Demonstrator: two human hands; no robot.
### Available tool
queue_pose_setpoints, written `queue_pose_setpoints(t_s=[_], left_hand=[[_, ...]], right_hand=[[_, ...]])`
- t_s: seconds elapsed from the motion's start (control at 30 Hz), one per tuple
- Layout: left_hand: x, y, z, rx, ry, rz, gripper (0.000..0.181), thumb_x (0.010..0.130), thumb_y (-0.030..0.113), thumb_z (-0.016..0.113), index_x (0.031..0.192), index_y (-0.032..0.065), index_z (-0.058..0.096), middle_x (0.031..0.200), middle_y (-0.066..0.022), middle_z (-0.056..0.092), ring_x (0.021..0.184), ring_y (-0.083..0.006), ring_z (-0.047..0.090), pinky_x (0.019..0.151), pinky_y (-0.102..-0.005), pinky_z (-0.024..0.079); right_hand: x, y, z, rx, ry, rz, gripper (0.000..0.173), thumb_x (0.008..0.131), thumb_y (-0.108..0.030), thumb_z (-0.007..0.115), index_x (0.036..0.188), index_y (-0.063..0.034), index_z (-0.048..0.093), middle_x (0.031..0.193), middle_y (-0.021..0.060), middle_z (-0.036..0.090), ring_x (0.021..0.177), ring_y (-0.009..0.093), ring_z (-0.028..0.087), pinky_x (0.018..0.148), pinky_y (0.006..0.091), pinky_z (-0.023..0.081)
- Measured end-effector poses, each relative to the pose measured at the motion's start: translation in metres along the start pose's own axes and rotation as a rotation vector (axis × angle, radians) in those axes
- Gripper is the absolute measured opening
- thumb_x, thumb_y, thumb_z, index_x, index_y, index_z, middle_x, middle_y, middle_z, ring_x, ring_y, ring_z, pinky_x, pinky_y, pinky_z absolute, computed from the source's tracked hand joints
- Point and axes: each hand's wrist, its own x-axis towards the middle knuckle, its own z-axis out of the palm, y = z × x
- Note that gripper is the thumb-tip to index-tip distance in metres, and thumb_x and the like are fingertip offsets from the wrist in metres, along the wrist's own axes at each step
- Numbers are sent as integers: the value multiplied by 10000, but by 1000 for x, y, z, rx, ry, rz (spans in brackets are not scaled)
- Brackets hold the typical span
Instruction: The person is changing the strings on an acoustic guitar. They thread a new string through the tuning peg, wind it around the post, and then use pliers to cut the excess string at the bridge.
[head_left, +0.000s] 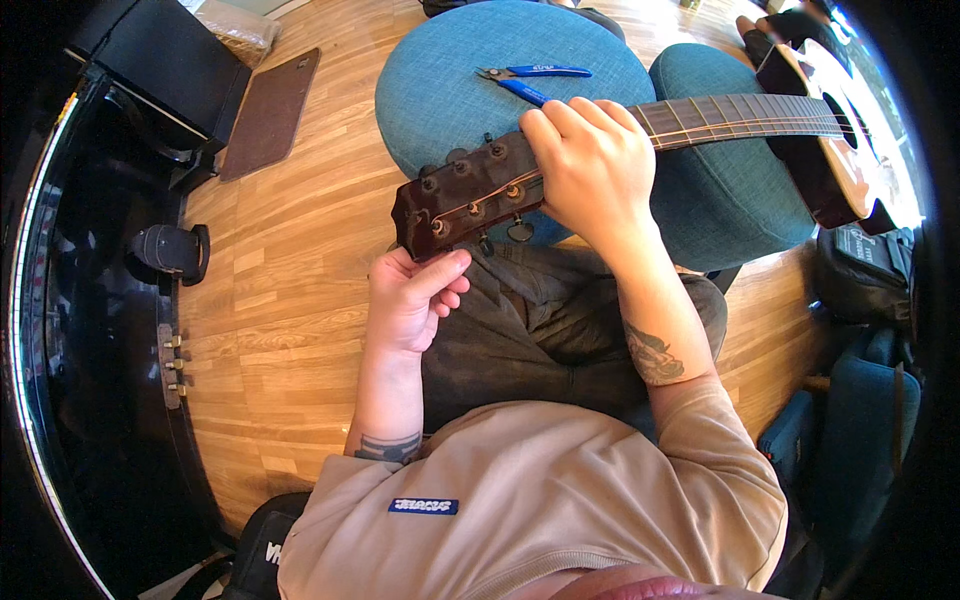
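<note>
An acoustic guitar (810, 150) lies across the upper right, its dark headstock (457, 191) pointing left. My right hand (600, 165) is wrapped around the neck (720, 120) just beyond the headstock. My left hand (420, 296) is at the headstock's lower corner, thumb and fingers closed where the end tuning peg sits; the peg's button is hidden. Two other tuner buttons (520, 229) show beside it. Copper-coloured strings run along the neck, and one reaches a post on the headstock. Blue-handled cutting pliers (551, 71) lie with jaws apart behind my right hand.
A round blue fabric stool (442, 82) holds the pliers; another blue stool (735, 187) is under the guitar. A black piano (97, 300) with pedals stands left, a brown mat (274, 112) nearby. Black bags (862, 270) lie right. Part of another person shows at the top right.
</note>
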Motion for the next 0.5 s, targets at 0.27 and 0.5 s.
queue_pose_setpoints(t_s=[0.27,0.5], left_hand=[[5,-36,-7,-542,-384,-20,231,1003,152,635,1155,-19,660,907,-77,679,688,-95,594,599,-237,489],[18,-65,7,-1193,-909,-241,303,1042,139,560,1332,81,623,1113,-9,686,887,-128,639,739,-293,507]], right_hand=[[0,1,0,8,15,-3,109,770,-172,633,718,-142,542,693,-5,531,699,181,603,686,333,477],[-1,1,0,20,8,10,121,769,-174,632,706,-138,535,690,-8,518,691,182,589,678,333,469]])
